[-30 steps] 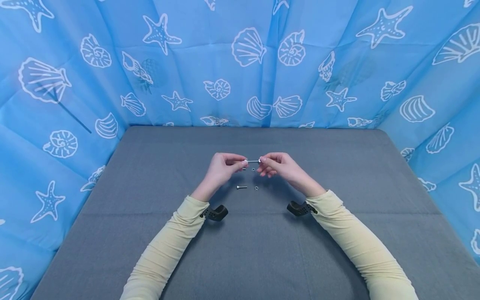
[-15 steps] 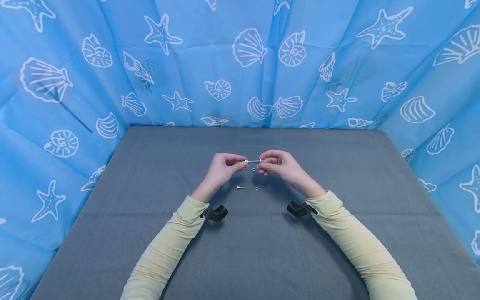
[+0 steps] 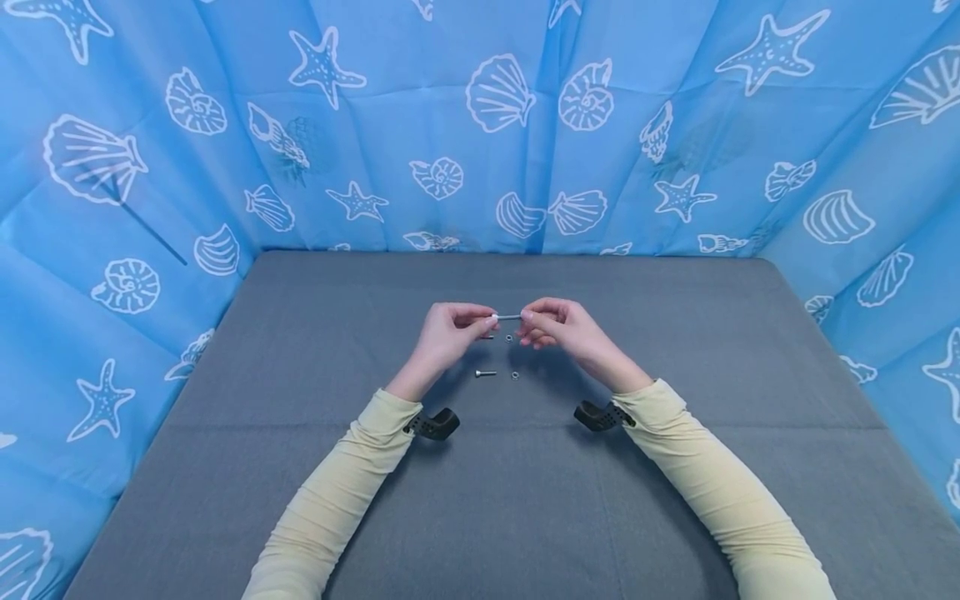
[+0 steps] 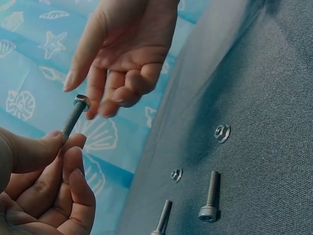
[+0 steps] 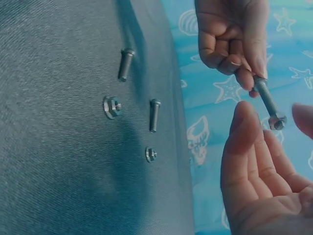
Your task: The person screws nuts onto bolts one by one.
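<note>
My left hand (image 3: 450, 329) pinches a silver bolt (image 4: 73, 116) at its head end, thumb against fingers, and holds it above the table. A hex nut (image 4: 82, 102) sits on the bolt's far tip; in the right wrist view the bolt's end shows inside the nut's hole. Around that nut is my right hand (image 3: 557, 323), thumb on one side and fingers on the other. Both wrist views show a gap between its fingertips and the nut. Its other fingers are loosely bent.
On the grey cloth-covered table (image 3: 525, 517) lie two socket-head bolts, one nearer (image 3: 486, 373) and one farther (image 5: 154, 115), the latter partly behind my left hand in the head view. Beside them lie two flanged nuts, one nearer (image 3: 515, 375) and one farther (image 3: 509, 338). A blue shell-print curtain (image 3: 450, 125) hangs behind.
My right thumb and fingers have shifted about the nut, drawing back and then coming up to it again. Both hands have risen slightly with the bolt. The table pieces have stayed put.
</note>
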The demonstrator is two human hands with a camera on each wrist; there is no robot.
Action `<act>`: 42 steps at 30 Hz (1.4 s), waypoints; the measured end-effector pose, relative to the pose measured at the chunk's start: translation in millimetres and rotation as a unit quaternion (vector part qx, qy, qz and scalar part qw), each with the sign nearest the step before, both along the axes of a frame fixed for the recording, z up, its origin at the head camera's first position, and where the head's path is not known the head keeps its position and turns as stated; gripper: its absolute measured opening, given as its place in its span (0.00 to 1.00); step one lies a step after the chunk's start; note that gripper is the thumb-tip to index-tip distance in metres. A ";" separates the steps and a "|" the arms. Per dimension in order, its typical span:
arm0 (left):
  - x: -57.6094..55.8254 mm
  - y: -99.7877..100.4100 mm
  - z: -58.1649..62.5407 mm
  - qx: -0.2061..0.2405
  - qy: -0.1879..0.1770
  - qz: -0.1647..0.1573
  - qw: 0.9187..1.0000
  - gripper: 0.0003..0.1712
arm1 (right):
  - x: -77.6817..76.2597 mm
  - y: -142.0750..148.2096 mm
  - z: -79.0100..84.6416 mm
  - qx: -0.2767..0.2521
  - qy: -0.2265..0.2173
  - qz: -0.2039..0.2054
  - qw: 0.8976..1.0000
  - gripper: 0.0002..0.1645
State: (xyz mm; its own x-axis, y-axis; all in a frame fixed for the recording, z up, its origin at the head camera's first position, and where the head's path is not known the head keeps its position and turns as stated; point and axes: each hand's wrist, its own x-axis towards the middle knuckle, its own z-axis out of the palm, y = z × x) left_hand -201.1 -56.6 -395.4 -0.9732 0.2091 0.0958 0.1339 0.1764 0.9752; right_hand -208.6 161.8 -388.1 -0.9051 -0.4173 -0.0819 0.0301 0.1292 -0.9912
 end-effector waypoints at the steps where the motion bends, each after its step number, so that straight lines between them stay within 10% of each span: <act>1: -0.2 0.2 0.4 0.003 0.000 0.000 1.000 0.09 | 0.0 0.4 0.7 -0.006 0.005 -0.001 1.000 0.18; 42: 0.5 2.6 -2.4 0.005 -0.009 0.002 1.000 0.09 | 0.0 5.1 -2.4 -0.023 0.025 0.010 0.999 0.17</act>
